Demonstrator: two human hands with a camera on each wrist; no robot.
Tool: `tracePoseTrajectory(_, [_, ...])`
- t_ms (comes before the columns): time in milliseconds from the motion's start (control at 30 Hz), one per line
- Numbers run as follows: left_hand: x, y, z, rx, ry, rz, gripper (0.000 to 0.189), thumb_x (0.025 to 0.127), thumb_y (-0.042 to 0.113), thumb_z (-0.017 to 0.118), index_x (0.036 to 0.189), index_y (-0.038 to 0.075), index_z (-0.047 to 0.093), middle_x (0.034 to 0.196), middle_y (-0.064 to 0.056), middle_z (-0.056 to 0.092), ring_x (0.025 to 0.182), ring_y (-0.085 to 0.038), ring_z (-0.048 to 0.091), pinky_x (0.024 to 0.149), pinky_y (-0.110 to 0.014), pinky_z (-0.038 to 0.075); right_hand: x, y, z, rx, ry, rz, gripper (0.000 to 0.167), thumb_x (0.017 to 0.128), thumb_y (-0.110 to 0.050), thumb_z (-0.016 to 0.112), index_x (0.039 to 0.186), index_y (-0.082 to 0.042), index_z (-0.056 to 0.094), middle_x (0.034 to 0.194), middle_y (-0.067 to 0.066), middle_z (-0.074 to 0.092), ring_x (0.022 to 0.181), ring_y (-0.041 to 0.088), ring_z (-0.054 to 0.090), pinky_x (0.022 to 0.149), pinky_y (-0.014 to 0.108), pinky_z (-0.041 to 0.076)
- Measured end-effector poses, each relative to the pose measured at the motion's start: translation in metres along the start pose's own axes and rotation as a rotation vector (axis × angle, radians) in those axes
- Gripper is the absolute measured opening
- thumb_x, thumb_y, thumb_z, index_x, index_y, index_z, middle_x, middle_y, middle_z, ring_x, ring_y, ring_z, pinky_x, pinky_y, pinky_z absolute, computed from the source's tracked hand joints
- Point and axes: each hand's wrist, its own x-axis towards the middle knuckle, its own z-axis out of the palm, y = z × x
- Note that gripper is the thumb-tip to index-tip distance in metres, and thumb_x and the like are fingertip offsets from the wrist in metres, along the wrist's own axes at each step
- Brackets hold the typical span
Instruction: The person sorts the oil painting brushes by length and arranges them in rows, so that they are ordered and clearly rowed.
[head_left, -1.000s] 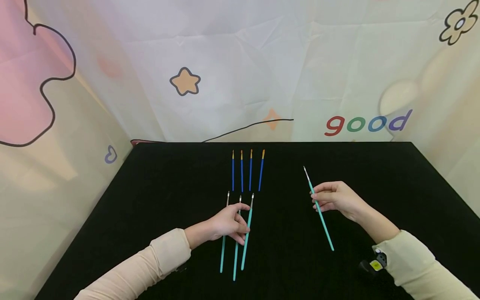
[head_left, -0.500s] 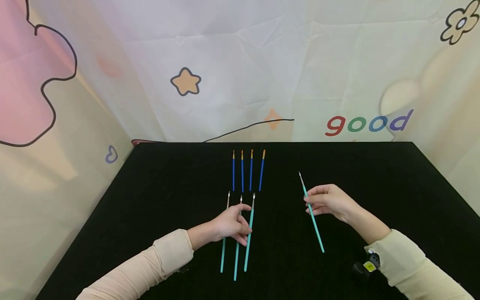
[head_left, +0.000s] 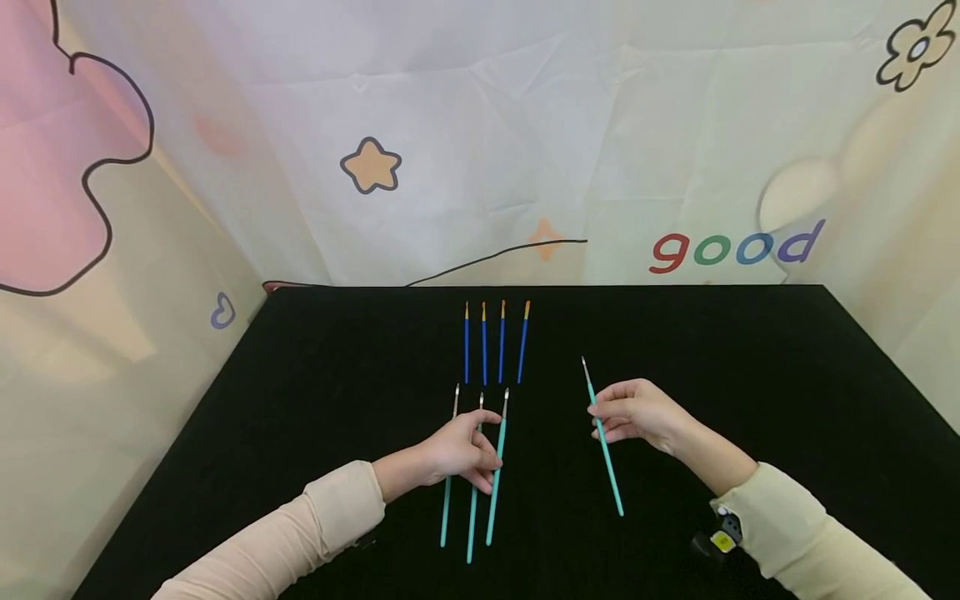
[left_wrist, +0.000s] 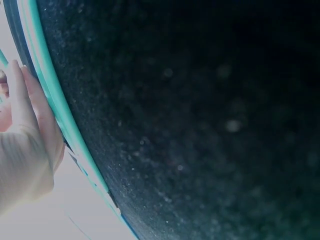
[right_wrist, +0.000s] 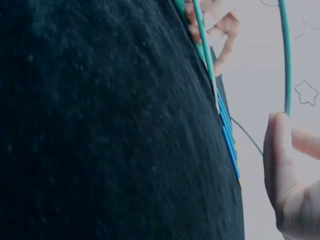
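In the head view my right hand (head_left: 645, 415) pinches a teal paintbrush (head_left: 609, 467) between thumb and fingers, its pale tip slanting up and left. The right wrist view shows that teal handle (right_wrist: 286, 55) rising from the fingertips, above the black surface. Left of it, my left hand (head_left: 459, 448) grips another teal paintbrush (head_left: 495, 500), the rightmost in a row. Two more teal paintbrushes, a middle one (head_left: 472, 525) and a left one (head_left: 446, 517), lie under that hand, which hides their middle parts.
Behind the teal row, several blue paintbrushes with golden tips, one of them the rightmost (head_left: 522, 346), lie side by side on the black tabletop (head_left: 337, 358). A printed cloth backdrop (head_left: 480, 150) stands along the table's far edge.
My right hand has moved left and a little nearer with its teal paintbrush, toward the row. My left hand stays about where it was, still gripping the rightmost brush.
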Motion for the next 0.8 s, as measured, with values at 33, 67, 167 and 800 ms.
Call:
tracePoseTrajectory(33, [0.000,0.000,0.000,-0.002,0.001,-0.003,0.061,0.085,-0.011,0.053,0.137,-0.003,0.023,0.072,-0.013,0.060,0.054,-0.016,0.058,0.058,-0.034,0.054,0.001,0.001,0.002,0.003,-0.001,0.005,0.004,0.087,-0.007,0.058,0.087,-0.003,0.060,0.076,0.006,0.063,0.070,0.017,0.065,0.064,0.026,0.053])
tracePoseTrajectory(67, [0.000,0.000,0.000,-0.003,0.001,-0.003,0.061,0.085,-0.011,0.053,0.137,-0.003,0.023,0.072,-0.013,0.060,0.054,-0.016,0.058,0.058,-0.034,0.054,0.002,0.002,0.003,0.004,-0.002,0.008,0.004,0.087,-0.007,0.058,0.086,-0.003,0.059,0.076,0.006,0.063,0.070,0.017,0.065,0.064,0.026,0.053])
tracePoseTrajectory(167, [-0.001,0.000,0.000,-0.002,0.001,-0.001,0.061,0.085,-0.011,0.053,0.137,-0.003,0.023,0.072,-0.013,0.060,0.054,-0.016,0.058,0.058,-0.034,0.054,0.005,0.004,0.008,0.005,-0.007,0.013,0.004,0.087,-0.006,0.059,0.086,-0.003,0.059,0.076,0.006,0.063,0.070,0.017,0.065,0.064,0.027,0.053])
tracePoseTrajectory(800, [-0.002,0.001,0.001,0.004,0.000,0.002,0.060,0.085,-0.010,0.053,0.137,-0.003,0.024,0.074,-0.014,0.060,0.055,-0.015,0.058,0.059,-0.034,0.054,0.016,0.002,0.031,-0.041,-0.033,0.015,0.006,0.088,-0.007,0.057,0.087,-0.001,0.057,0.073,0.008,0.062,0.066,0.017,0.064,0.061,0.028,0.053])
